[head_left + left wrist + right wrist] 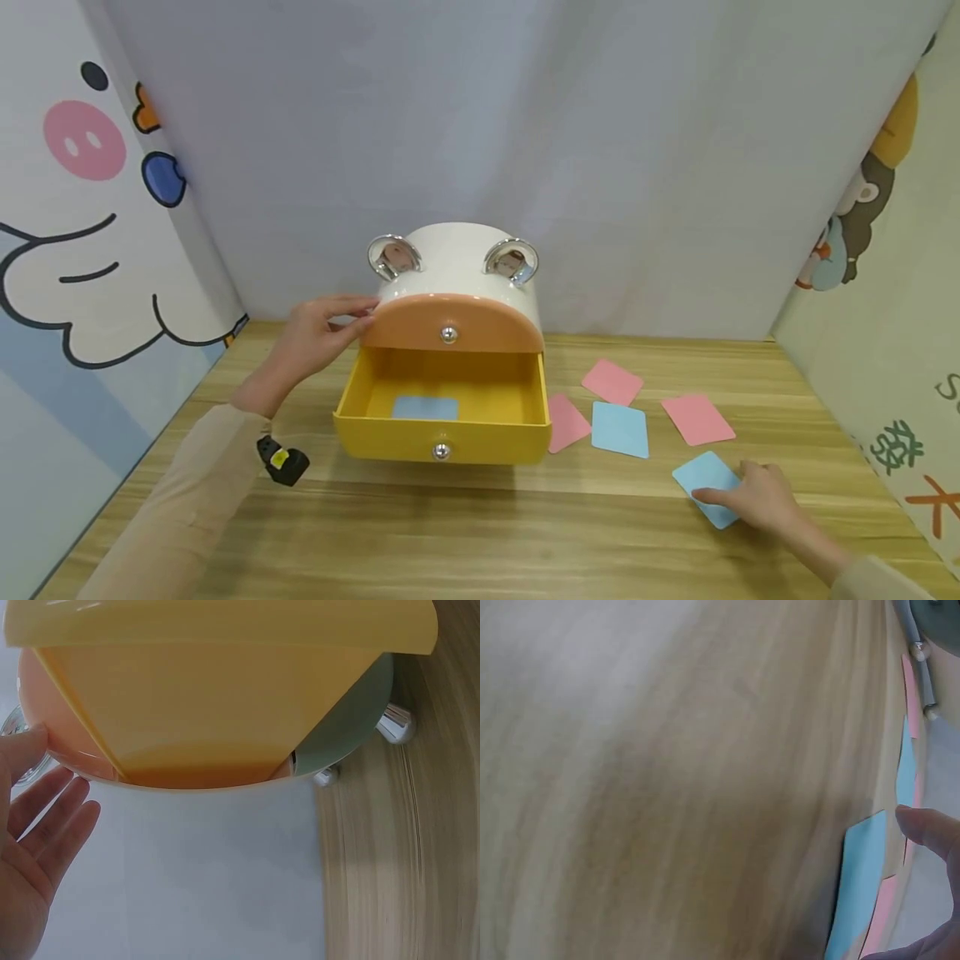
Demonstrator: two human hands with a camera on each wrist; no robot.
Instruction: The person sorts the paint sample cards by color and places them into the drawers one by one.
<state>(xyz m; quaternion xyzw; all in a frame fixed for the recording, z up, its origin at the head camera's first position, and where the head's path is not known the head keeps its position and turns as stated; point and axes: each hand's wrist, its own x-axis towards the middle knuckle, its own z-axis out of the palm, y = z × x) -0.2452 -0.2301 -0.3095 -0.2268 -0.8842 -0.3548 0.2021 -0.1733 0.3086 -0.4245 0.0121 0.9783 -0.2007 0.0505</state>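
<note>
A toy drawer cabinet [465, 258] with a white domed top and silver ear-like rings stands on the table. Its peach upper front [405, 325] is closed, while the yellow lower drawer [382, 437] is pulled out with a light blue card [424, 407] inside. My left hand [318, 337] touches the cabinet's left edge; in the left wrist view the thumb [30, 746] meets the peach front and the other fingers extend beside its rim. At the right, my right hand [761, 497] reaches over a blue card [708, 479], thumb above it and fingers spread at its far side.
Between the drawer and my right hand lie another blue card [619, 430] and three pink cards: one at the back [612, 382], one beside the drawer [566, 423], one farther right [697, 419]. A grey curtain [637, 167] hangs behind the wooden table [465, 542].
</note>
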